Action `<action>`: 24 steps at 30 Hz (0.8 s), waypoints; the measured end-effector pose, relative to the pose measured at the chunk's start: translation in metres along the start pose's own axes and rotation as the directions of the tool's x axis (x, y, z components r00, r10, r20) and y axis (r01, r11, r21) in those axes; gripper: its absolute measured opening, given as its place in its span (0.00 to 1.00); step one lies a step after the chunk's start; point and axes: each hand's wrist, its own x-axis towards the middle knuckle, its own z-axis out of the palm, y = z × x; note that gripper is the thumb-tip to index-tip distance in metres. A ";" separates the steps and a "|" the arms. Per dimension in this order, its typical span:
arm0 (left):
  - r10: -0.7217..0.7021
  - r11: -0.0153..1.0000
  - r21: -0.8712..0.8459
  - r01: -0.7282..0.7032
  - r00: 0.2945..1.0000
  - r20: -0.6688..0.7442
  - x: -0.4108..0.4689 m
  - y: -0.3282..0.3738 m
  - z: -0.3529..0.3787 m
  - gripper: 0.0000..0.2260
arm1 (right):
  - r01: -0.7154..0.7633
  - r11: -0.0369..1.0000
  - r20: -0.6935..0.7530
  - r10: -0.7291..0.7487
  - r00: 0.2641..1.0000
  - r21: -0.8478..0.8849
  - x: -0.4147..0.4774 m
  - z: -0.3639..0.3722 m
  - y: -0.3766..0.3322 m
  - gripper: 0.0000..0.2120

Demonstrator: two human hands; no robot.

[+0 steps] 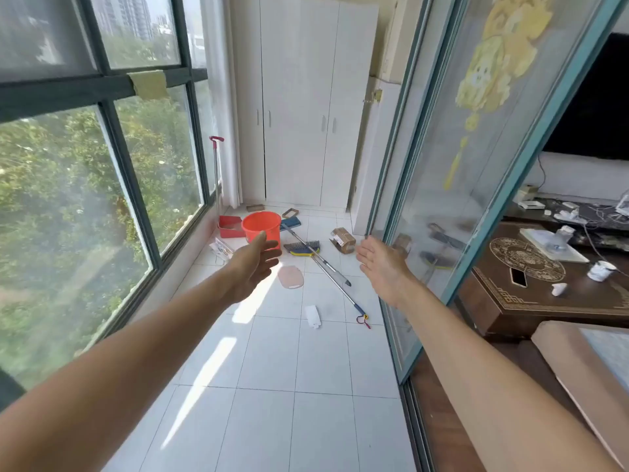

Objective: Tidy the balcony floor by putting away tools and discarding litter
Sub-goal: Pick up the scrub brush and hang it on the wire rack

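- Hands: left hand and right hand both spread wide, holding nothing
- Orange bucket upright beside red dustpan
- Broom lying on floor tiles

Bright daylight pours in through the windows on the left, laying sharp sunlit strips across the white floor tiles. The glass door shows hazy reflections. Wide-angle bending curves the frame edges, and distant detail looks soft and slightly smeared.

White tiled floor — bucket, broom, box
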 end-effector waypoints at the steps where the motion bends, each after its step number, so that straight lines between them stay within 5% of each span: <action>1: -0.011 1.000 -0.007 0.011 1.000 0.005 0.009 -0.001 -0.001 0.22 | -0.004 1.000 -0.014 0.004 1.000 0.002 0.010 0.001 0.002 0.24; 24: -0.234 0.972 0.048 0.230 0.967 0.102 0.375 0.016 -0.002 0.18 | -0.199 0.979 -0.239 0.204 0.949 0.044 0.350 -0.012 0.020 0.25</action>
